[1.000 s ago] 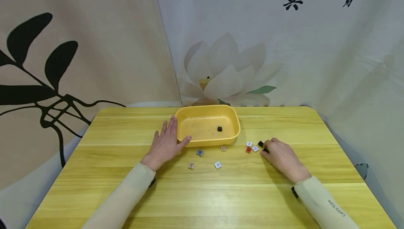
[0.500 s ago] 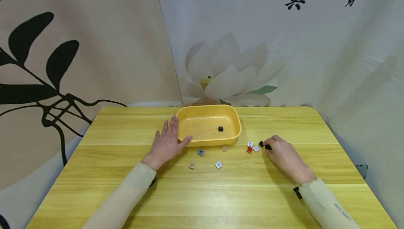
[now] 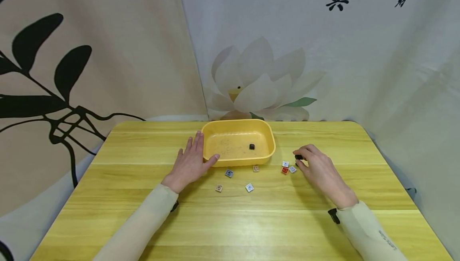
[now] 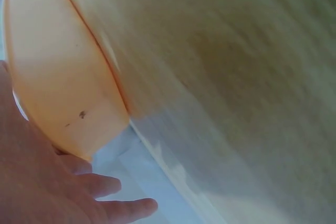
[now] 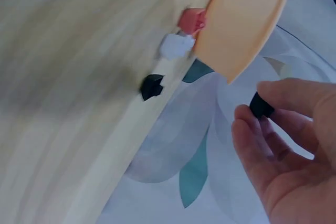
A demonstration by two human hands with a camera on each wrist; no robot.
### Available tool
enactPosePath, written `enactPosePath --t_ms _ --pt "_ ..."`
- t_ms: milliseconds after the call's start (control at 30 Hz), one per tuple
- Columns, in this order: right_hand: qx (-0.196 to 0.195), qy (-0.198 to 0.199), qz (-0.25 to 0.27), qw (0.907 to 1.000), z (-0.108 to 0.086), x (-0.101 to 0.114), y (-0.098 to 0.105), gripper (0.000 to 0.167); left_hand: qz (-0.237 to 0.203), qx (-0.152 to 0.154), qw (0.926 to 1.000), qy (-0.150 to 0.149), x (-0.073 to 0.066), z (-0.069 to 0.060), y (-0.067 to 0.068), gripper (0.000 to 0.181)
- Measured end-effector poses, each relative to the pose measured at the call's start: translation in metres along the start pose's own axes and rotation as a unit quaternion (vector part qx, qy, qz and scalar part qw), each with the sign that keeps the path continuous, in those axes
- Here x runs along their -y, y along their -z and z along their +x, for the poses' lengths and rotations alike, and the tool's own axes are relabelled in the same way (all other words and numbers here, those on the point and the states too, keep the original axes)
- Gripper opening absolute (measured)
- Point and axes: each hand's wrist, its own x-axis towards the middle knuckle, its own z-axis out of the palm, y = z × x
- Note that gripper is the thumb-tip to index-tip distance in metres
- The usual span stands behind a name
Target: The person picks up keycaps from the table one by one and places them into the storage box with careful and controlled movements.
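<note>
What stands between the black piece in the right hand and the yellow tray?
Only the yellow tray's wall; the red piece and two white pieces lie low on the table, so they should not block the black piece held above.

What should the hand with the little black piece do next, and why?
Perhaps carry the held black piece left, over the yellow tray: the right hand pinches it between thumb and fingers, another black piece lies in that tray, and the left hand touches the tray's side.
</note>
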Motion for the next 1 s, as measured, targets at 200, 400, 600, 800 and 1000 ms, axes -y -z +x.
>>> enactPosePath --t_ms 200,400,600,800,1000 --pt "-0.032 0.006 0.010 0.9994 0.011 0.008 -0.002 0.020 -0.002 -0.007 1.0000 -0.006 0.001 0.000 0.000 0.105" --pt "-0.040 0.009 0.030 0.9987 0.022 0.018 -0.006 0.022 -0.007 -0.004 0.9999 -0.011 0.000 0.001 0.000 0.105" --pt "-0.019 -0.002 0.063 0.9978 0.037 0.031 -0.012 0.023 -0.013 -0.001 0.9998 -0.012 0.000 0.000 0.000 0.096" --pt "-0.010 0.007 0.076 0.9970 0.054 0.041 -0.022 0.025 -0.015 -0.001 0.9998 -0.010 0.000 0.000 0.000 0.084" --pt "0.001 0.030 0.057 0.9979 0.069 0.050 -0.034 0.025 0.001 -0.006 0.9999 -0.010 -0.002 0.000 -0.001 0.082"
